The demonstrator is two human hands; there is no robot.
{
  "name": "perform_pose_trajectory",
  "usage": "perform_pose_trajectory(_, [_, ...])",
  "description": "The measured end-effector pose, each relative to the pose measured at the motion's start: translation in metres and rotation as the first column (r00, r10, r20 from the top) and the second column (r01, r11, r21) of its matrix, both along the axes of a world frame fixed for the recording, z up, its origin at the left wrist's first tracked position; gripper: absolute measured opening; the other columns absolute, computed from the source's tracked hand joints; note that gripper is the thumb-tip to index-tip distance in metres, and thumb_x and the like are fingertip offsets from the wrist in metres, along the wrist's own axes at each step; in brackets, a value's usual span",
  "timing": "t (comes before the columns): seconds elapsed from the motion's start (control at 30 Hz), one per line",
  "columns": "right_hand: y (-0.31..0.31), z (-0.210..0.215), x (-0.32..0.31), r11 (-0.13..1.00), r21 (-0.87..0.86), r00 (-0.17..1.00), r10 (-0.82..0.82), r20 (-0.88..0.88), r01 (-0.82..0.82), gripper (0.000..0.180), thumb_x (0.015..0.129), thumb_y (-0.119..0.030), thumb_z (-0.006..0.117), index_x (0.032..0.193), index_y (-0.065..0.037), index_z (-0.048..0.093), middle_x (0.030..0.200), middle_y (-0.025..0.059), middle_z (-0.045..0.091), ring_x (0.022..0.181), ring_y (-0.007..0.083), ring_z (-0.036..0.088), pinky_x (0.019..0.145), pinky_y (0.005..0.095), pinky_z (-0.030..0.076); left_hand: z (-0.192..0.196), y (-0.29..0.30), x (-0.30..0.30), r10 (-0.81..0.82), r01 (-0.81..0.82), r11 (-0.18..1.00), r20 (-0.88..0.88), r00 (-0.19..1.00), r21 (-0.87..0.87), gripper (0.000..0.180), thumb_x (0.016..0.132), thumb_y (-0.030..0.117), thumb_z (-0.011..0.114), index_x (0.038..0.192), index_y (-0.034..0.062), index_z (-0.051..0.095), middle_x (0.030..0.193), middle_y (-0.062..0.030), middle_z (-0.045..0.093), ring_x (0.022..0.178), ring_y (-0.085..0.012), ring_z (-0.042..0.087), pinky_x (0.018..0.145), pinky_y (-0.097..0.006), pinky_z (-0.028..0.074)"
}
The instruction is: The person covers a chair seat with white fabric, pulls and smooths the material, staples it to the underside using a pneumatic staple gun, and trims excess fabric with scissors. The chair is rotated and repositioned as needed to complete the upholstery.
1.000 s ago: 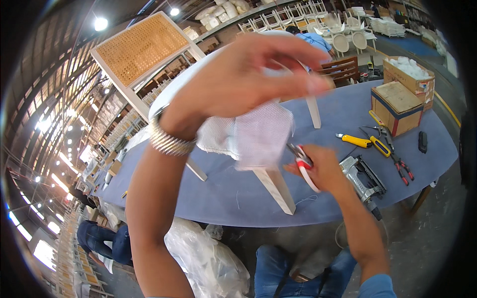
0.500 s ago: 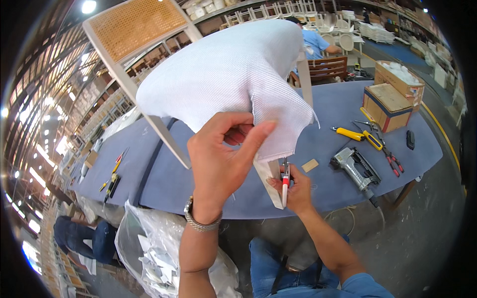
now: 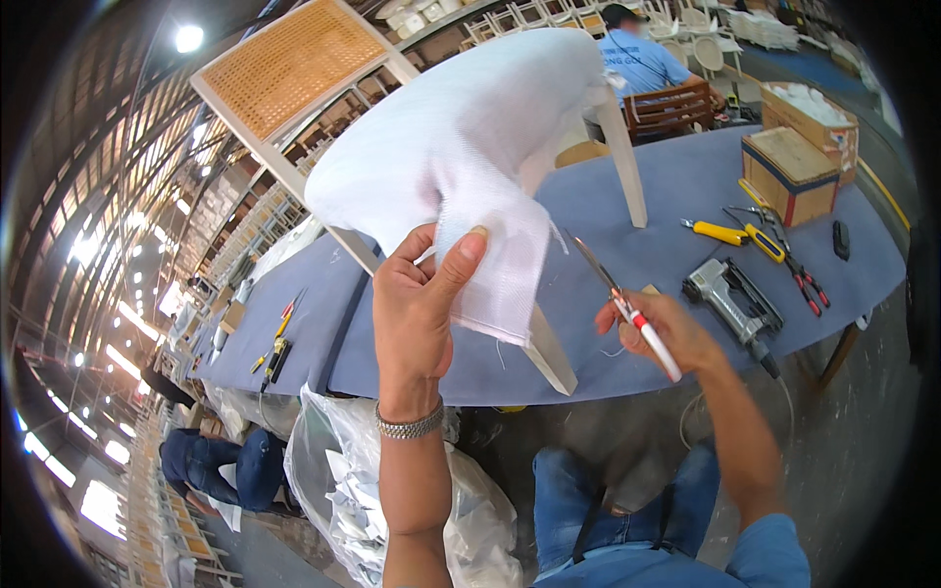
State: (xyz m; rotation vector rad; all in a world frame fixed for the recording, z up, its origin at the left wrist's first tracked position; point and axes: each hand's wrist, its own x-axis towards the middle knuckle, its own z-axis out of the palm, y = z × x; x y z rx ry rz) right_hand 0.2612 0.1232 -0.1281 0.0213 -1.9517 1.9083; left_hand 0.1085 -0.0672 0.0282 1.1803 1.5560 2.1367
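Note:
A chair with a cane back panel [image 3: 299,64] stands on the blue-covered table, its seat [image 3: 431,127] wrapped in white woven fabric. At the near corner my left hand [image 3: 412,309] pinches a loose flap of that fabric [image 3: 510,260] between thumb and fingers. The flap hangs over the top of a pale wooden chair leg [image 3: 551,358]. To the right, apart from the cloth, my right hand [image 3: 676,333] grips scissors [image 3: 596,265] with red and white handles. Their blades point up and away, toward the flap's edge. A thin thread trails from the flap.
A nail or staple gun [image 3: 730,299], yellow-handled cutters [image 3: 720,233], red-handled pliers [image 3: 809,284] and boxes [image 3: 789,181] lie on the right. More hand tools [image 3: 279,343] rest at left. A plastic bag of scraps [image 3: 363,480] stands below the table. A co-worker [image 3: 642,64] sits behind.
My right hand has drawn the scissors away from the flap's lower edge, out to the right. My left hand still holds the flap. The whole view has shifted slightly.

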Motion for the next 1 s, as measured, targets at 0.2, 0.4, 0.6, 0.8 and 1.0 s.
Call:
perform_pose_trajectory(0.2, [0.027, 0.054, 0.024, 0.812, 0.582, 0.989, -0.120, 0.085, 0.049, 0.044, 0.092, -0.042, 0.071, 0.103, 0.000, 0.062, 0.085, 0.0160, 0.067, 0.072, 0.0306, 0.064, 0.069, 0.0391, 0.051, -0.007, 0.009, 0.004, 0.079, -0.088, 0.988, -0.073, 0.994, -0.125, 0.039, 0.081, 0.012, 0.085, 0.108, -0.0115, 0.068, 0.095, -0.0174, 0.074, 0.078, -0.0171, 0.071, 0.072, -0.027, 0.057])
perform_pose_trajectory(0.4, [0.026, 0.082, 0.026, 0.692, 0.718, 0.979, -0.186, 0.077, 0.075, 0.057, 0.088, -0.058, 0.069, 0.096, -0.001, 0.063, 0.086, 0.0214, 0.066, 0.080, 0.0388, 0.064, 0.072, 0.0437, 0.049, -0.006, 0.011, 0.003, 0.113, -0.133, 0.979, -0.130, 0.985, -0.156, 0.035, 0.081, 0.009, 0.083, 0.107, -0.0102, 0.069, 0.096, -0.0163, 0.074, 0.077, -0.0169, 0.071, 0.070, -0.028, 0.057])
perform_pose_trajectory(0.6, [0.021, 0.103, 0.017, 0.652, 0.748, 0.974, -0.225, 0.035, 0.124, 0.061, 0.083, -0.061, 0.073, 0.085, -0.001, 0.060, 0.078, 0.0170, 0.062, 0.071, 0.0326, 0.057, 0.067, 0.0437, 0.044, -0.009, 0.007, -0.004, 0.076, -0.092, 0.986, -0.110, 0.991, -0.142, 0.033, 0.082, 0.007, 0.083, 0.107, -0.0101, 0.069, 0.097, -0.0154, 0.074, 0.078, -0.0165, 0.070, 0.071, -0.029, 0.057])
perform_pose_trajectory(0.8, [0.020, 0.109, 0.024, 0.608, 0.780, 0.964, -0.264, 0.026, 0.146, 0.063, 0.083, -0.064, 0.071, 0.079, -0.001, 0.066, 0.064, 0.0171, 0.059, 0.066, 0.0375, 0.056, 0.063, 0.0461, 0.043, -0.014, 0.007, -0.005, 0.031, -0.037, 0.995, -0.072, 0.997, -0.088, 0.031, 0.082, 0.005, 0.083, 0.107, -0.0092, 0.070, 0.096, -0.0146, 0.075, 0.078, -0.0158, 0.070, 0.071, -0.028, 0.056])
perform_pose_trajectory(1.0, [0.020, 0.100, 0.030, 0.587, 0.795, 0.956, -0.290, 0.030, 0.154, 0.066, 0.083, -0.067, 0.068, 0.077, -0.001, 0.066, 0.065, 0.0184, 0.059, 0.063, 0.0391, 0.054, 0.061, 0.0469, 0.042, -0.020, 0.005, -0.010, 0.013, -0.020, 0.995, -0.075, 0.997, -0.098, 0.027, 0.082, 0.005, 0.083, 0.102, -0.0089, 0.072, 0.094, -0.0146, 0.075, 0.077, -0.0156, 0.070, 0.070, -0.028, 0.056])
